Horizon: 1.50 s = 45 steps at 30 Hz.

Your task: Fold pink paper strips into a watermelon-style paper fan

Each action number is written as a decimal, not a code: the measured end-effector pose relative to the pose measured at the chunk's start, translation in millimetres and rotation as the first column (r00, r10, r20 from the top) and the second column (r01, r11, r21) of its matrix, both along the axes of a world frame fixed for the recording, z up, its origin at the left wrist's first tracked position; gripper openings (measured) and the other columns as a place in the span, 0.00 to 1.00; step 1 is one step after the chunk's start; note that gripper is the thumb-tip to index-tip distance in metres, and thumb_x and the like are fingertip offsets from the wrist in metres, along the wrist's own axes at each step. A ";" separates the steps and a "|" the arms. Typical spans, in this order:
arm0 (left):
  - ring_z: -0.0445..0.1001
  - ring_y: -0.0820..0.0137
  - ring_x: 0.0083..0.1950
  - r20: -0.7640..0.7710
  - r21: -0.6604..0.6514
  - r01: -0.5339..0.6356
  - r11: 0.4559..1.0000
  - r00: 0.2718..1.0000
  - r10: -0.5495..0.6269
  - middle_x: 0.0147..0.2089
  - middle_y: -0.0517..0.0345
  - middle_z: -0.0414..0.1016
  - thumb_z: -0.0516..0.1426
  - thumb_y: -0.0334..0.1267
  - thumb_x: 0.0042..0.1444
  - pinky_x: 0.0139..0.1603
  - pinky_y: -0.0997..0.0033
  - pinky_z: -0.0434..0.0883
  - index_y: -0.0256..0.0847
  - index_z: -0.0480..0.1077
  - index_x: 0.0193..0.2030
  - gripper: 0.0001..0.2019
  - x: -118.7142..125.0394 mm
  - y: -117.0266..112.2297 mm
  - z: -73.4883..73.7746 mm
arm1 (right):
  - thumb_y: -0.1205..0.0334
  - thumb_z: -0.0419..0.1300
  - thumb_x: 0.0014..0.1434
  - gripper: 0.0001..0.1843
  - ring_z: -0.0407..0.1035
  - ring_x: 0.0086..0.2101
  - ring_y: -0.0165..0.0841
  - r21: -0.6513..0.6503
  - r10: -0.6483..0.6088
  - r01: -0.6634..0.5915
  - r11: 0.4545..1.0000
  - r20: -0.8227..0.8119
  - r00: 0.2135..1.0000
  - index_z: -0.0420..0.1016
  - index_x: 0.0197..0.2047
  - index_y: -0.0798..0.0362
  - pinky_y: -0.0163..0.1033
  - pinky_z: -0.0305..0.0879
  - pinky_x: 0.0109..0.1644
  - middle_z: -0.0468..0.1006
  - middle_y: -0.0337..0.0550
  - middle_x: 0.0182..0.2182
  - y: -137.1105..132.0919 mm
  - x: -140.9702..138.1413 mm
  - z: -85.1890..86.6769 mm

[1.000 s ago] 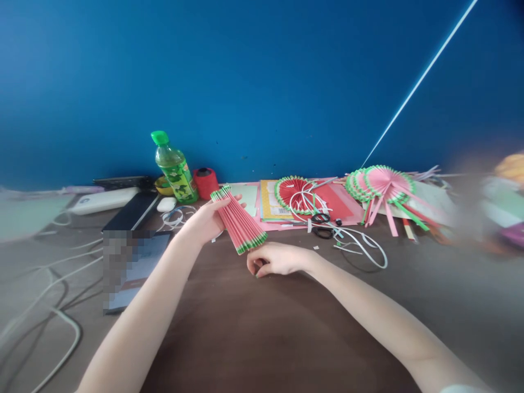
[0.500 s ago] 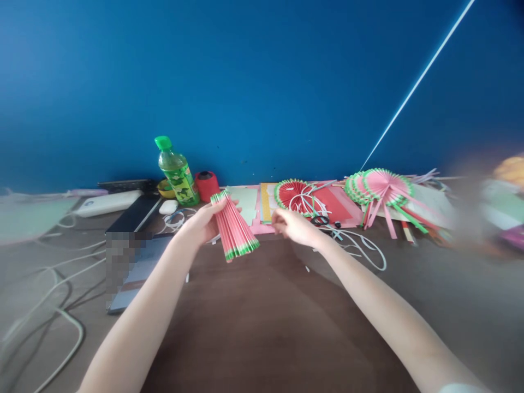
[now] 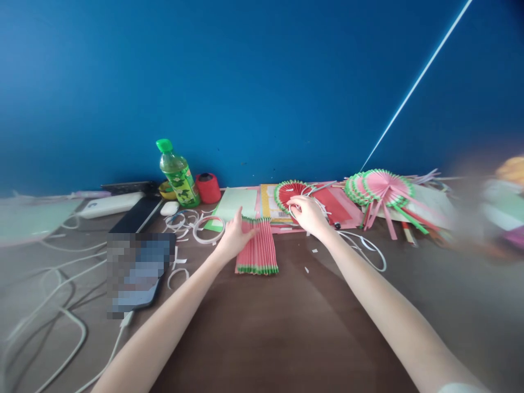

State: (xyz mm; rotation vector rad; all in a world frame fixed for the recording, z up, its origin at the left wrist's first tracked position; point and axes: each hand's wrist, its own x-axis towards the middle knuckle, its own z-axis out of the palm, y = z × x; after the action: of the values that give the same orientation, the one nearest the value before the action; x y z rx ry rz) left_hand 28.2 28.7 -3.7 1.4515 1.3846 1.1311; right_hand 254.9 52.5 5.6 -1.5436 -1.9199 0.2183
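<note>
A folded, pleated pink paper fan (image 3: pixel 257 254) with green edges lies flat on the brown table (image 3: pixel 262 327). My left hand (image 3: pixel 234 237) rests on its left side with fingers stretched out over the pleats, holding it down. My right hand (image 3: pixel 309 214) reaches further back, fingers curled down onto a tangle of white paper strips (image 3: pixel 313 204) that lies over an opened red round fan (image 3: pixel 289 195). What the fingertips pinch is partly hidden.
A green bottle (image 3: pixel 178 177) and a red thread spool (image 3: pixel 208 188) stand at the wall. A phone (image 3: pixel 137 270), cables (image 3: pixel 61 316) and a white power bank (image 3: pixel 108 204) lie left. Loose white loops (image 3: pixel 184 221) and several finished fans (image 3: pixel 380 185) lie behind.
My left hand has lowered the folded fan from the air onto the table and now presses on it. My right hand has moved back to the white strips over the red fan.
</note>
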 end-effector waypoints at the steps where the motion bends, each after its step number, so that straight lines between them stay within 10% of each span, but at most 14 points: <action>1: 0.63 0.52 0.56 -0.040 0.020 -0.003 1.000 0.999 0.004 0.41 0.50 0.71 0.68 0.37 0.32 0.57 0.59 0.56 0.42 0.67 0.47 0.30 -0.7 0.6 0.7 | 0.72 0.51 0.54 0.12 0.68 0.43 0.40 0.008 0.005 -0.005 1.000 -0.002 1.000 0.75 0.36 0.57 0.44 0.61 0.50 0.77 0.51 0.41 0.3 -0.7 -0.6; 7: 0.67 0.59 0.52 -0.172 0.272 -0.216 0.938 0.948 0.269 0.43 0.50 0.70 0.60 0.34 0.44 0.56 0.63 0.59 0.43 0.70 0.41 0.14 -23.1 21.7 14.4 | 0.70 0.52 0.54 0.10 0.68 0.42 0.39 0.047 0.050 -0.048 0.998 -0.030 0.998 0.74 0.35 0.56 0.44 0.61 0.49 0.77 0.49 0.38 1.3 -3.0 -2.6; 14: 0.71 0.67 0.26 -0.237 0.180 -0.494 0.851 0.818 0.524 0.24 0.58 0.71 0.47 0.33 0.56 0.37 0.67 0.67 0.37 0.66 0.43 0.11 -71.8 68.2 25.7 | 0.69 0.53 0.54 0.09 0.69 0.39 0.37 0.042 0.082 -0.079 0.996 -0.086 0.993 0.74 0.35 0.54 0.42 0.63 0.46 0.77 0.46 0.36 -0.1 -8.3 0.3; 31: 0.74 0.62 0.34 -0.413 0.345 -0.521 0.781 0.662 0.625 0.24 0.57 0.74 0.49 0.38 0.53 0.40 0.65 0.67 0.41 0.68 0.37 0.09 -77.8 79.7 29.8 | 0.69 0.52 0.56 0.10 0.71 0.41 0.35 -0.081 0.122 -0.133 0.988 -0.130 0.984 0.75 0.36 0.55 0.40 0.62 0.46 0.78 0.46 0.39 -8.5 -17.4 8.4; 39: 0.73 0.53 0.46 -0.731 0.343 -0.368 0.864 0.473 0.492 0.37 0.42 0.77 0.48 0.39 0.57 0.47 0.56 0.66 0.38 0.65 0.55 0.20 -75.6 81.1 43.4 | 0.68 0.52 0.57 0.10 0.72 0.39 0.33 -0.133 0.171 -0.194 0.972 -0.163 0.972 0.75 0.35 0.54 0.37 0.63 0.44 0.79 0.44 0.38 -13.3 -20.6 12.6; 45: 0.73 0.49 0.45 -0.794 0.318 -0.349 0.881 0.411 0.449 0.40 0.34 0.75 0.46 0.34 0.56 0.44 0.55 0.67 0.31 0.68 0.47 0.16 -69.6 94.2 58.0 | 0.68 0.52 0.57 0.10 0.73 0.37 0.33 -0.180 0.174 -0.201 0.963 -0.154 0.973 0.75 0.35 0.54 0.37 0.63 0.42 0.80 0.44 0.37 -15.9 -22.6 17.6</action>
State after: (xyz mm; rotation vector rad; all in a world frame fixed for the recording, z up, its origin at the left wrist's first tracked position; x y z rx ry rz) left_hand -41.4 123.0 54.2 1.9365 2.5310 0.7211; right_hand 232.3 36.6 23.3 -1.4255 -1.9826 0.5965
